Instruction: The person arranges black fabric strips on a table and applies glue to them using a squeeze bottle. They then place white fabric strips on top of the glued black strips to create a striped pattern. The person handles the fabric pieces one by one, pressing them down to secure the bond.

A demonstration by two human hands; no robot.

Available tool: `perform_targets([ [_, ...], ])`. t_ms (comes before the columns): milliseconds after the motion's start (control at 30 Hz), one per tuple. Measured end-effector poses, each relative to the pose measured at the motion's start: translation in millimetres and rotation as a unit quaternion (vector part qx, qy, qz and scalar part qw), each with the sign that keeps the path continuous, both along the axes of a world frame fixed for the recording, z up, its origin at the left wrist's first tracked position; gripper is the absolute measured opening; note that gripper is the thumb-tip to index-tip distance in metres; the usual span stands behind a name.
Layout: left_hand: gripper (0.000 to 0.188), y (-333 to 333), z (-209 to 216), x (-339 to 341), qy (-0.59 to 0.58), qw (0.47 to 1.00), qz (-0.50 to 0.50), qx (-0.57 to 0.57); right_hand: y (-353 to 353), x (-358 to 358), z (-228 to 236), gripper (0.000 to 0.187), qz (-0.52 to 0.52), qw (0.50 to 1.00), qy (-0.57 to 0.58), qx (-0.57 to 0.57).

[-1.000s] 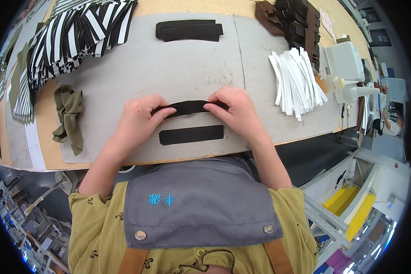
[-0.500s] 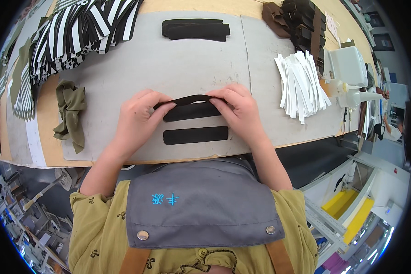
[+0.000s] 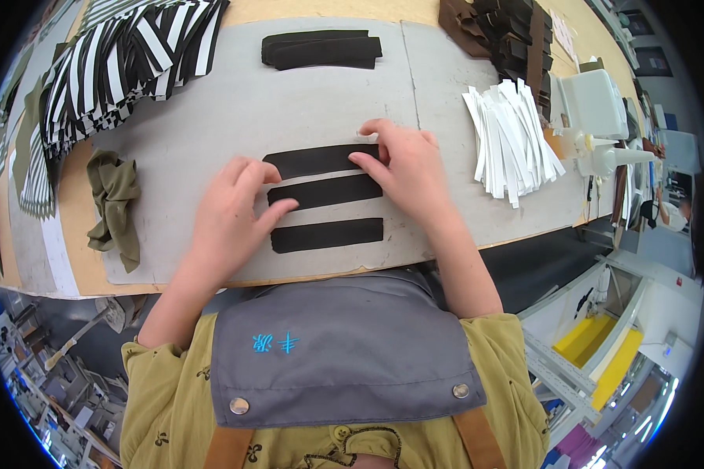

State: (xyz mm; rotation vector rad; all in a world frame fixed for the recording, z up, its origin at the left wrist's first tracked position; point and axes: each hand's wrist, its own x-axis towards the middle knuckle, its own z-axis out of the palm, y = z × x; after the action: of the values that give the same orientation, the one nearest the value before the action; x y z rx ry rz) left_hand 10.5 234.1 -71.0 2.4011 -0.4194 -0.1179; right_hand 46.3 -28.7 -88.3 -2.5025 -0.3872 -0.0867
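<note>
Three black fabric strips lie flat in a column on the grey mat (image 3: pixel 188 117) before me: a far strip (image 3: pixel 309 161), a middle strip (image 3: pixel 325 192) and a near strip (image 3: pixel 327 234). My left hand (image 3: pixel 238 203) is open at their left ends, its thumb over the middle strip and its fingers by the far one. At the far strip's right end, my right hand (image 3: pixel 403 160) is open too, with thumb and forefinger apart over the strip. Farther back on the mat rests a small stack of similar black strips (image 3: pixel 321 51).
Black-and-white strips (image 3: pixel 133 66) are heaped at the far left, above a crumpled olive cloth (image 3: pixel 113 203). To the right lie a bundle of white strips (image 3: pixel 508 144), brown and black pieces (image 3: pixel 516 39), a white container (image 3: pixel 594 102) and squeeze bottles (image 3: pixel 614 160).
The far black strip, held bowed between both hands half a second ago, now lies flat on the mat. Both hands have let go and their fingers have spread.
</note>
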Motion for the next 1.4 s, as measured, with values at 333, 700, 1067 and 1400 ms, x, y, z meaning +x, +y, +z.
perform_targets([
  [333, 0.035, -5.8, 4.2, 1.9, 0.039, 0.997, -0.05, 0.034, -21.4, -36.1, 4.3, 0.03, 0.018, 0.999, 0.033, -0.011],
  [700, 0.009, 0.1, -7.2, 0.9, 0.003, 0.997, -0.079, -0.004, -23.0, -35.3, 2.4, 0.019, 0.037, 0.997, 0.056, 0.033],
  [1067, 0.019, -3.8, -4.2, 5.6, 0.042, 0.998, -0.042, -0.024, -22.9, -43.9, 11.7, 0.017, 0.04, 0.996, 0.073, -0.015],
  [1400, 0.051, 7.5, -18.0, 9.5, -0.121, 0.986, -0.059, 0.1, -13.5, 6.2, -3.6, 0.016, 0.021, 1.0, 0.001, 0.009],
])
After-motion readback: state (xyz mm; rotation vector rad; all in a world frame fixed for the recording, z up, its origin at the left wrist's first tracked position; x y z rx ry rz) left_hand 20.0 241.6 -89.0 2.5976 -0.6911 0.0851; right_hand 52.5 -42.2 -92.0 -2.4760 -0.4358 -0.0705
